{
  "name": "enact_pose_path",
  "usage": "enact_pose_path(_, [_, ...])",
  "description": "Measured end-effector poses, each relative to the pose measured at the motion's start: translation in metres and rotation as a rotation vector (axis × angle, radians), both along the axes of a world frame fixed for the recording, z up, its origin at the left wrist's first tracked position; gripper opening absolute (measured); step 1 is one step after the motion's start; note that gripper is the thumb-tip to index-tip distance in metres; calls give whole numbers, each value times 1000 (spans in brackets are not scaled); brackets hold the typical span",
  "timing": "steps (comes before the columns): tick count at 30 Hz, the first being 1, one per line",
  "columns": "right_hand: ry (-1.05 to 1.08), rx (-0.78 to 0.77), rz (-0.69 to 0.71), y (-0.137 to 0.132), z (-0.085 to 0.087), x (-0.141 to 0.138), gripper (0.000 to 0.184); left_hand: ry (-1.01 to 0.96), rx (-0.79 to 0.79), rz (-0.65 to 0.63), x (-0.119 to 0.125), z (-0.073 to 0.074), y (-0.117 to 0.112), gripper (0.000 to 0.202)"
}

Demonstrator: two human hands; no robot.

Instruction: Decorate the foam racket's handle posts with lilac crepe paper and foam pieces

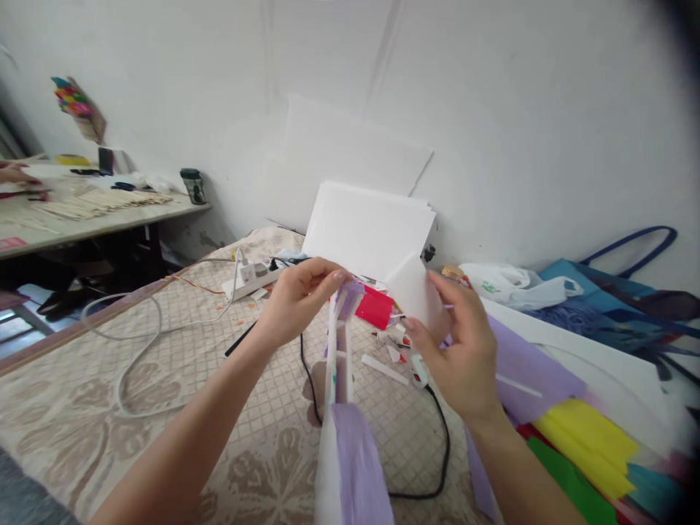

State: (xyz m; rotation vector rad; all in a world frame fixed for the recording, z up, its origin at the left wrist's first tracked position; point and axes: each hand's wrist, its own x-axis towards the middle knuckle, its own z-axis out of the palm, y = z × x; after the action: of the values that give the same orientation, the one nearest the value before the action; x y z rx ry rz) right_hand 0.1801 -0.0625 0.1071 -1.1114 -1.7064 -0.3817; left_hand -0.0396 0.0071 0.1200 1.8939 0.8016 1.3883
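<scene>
My left hand pinches the far end of a long, narrow white frame covered in part with purple paper. The frame runs toward me down the middle of the view. In my right hand is a folded or curved piece of white sheet, held between thumb and fingers just right of the frame's far end. Some purple shows behind the right fingers; whether it belongs to the held piece, I cannot tell. A red cylinder-like object lies behind, between the hands.
White sheets lean against the wall. A power strip and white cable lie left; a black cord curves near the frame. Coloured paper and a blue bag are right. Another person's hand is far left.
</scene>
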Motion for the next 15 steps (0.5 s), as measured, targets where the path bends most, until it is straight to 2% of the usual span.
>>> enact_pose_path(2, [-59, 87, -37, 7, 14, -5, 50, 16, 19, 24, 0, 0, 0, 23])
enact_pose_path(6, [-194, 158, -47, 18, 31, -12, 49, -88, -33, -81, 1, -6, 3, 18])
enact_pose_path(10, [-306, 115, -1, 25, 36, -14, 52, -114, -43, -120, 0, -10, 7, 19])
enact_pose_path(15, [-401, 72, 38, 26, 38, -15, 53, -77, -35, -22, -2, -8, 6, 21])
